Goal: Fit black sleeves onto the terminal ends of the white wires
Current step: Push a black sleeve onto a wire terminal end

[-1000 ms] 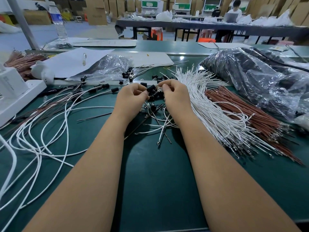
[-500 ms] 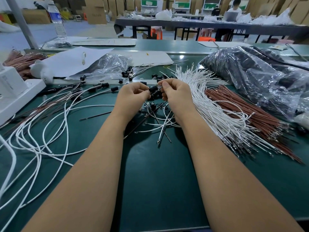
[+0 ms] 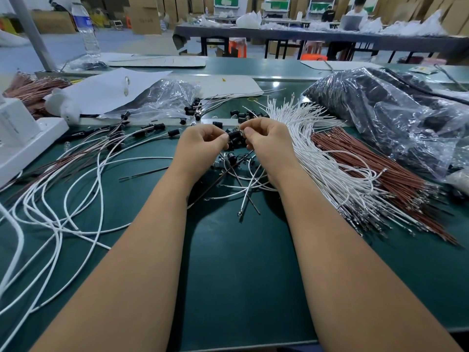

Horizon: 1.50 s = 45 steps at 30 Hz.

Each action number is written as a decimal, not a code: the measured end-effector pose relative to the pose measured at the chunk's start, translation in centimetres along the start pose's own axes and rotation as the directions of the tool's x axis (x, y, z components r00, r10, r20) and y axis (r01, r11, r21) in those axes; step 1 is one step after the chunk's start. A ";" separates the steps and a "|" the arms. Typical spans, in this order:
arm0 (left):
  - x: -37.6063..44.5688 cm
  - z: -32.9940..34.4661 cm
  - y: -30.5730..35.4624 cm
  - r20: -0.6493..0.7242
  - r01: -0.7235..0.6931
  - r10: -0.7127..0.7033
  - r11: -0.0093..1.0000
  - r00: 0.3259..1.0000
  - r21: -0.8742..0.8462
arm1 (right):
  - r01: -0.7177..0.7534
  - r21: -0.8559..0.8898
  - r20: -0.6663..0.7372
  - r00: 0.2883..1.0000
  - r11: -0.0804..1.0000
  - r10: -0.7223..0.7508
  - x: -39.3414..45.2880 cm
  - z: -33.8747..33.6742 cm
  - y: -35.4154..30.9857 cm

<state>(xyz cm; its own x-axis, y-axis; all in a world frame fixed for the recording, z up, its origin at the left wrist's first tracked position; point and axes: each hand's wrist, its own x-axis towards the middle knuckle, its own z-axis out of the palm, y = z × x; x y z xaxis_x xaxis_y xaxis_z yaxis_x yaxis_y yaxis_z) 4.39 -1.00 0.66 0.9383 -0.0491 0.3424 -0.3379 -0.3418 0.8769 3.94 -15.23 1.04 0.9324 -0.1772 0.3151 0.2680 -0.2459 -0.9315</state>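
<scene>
Near the middle of the frame, above the green bench, the left hand pinches a black sleeve and the right hand pinches a wire end, now a bit higher and closer together, so the sleeve looks nearly on.

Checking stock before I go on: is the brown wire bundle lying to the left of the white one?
No, the brown bundle lies on the right side of the white bundle, against the plastic bag.

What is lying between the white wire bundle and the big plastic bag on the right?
In the head view, a brown wire bundle lies between the white wire bundle and the plastic bag.
</scene>
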 end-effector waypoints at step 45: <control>-0.1 -0.3 -0.5 -0.033 0.010 -0.011 0.998 0.999 -0.055 | -0.129 0.116 0.051 0.991 0.985 0.124 -0.4 0.2 0.4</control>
<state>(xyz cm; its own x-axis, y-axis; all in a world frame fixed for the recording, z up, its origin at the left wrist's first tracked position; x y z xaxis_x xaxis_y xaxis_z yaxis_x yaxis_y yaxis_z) 4.50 -0.58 0.28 0.9391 -0.0139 0.3434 -0.3324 -0.2903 0.8973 3.70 -15.04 0.47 0.9695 -0.1578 0.1877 0.1719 -0.1086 -0.9791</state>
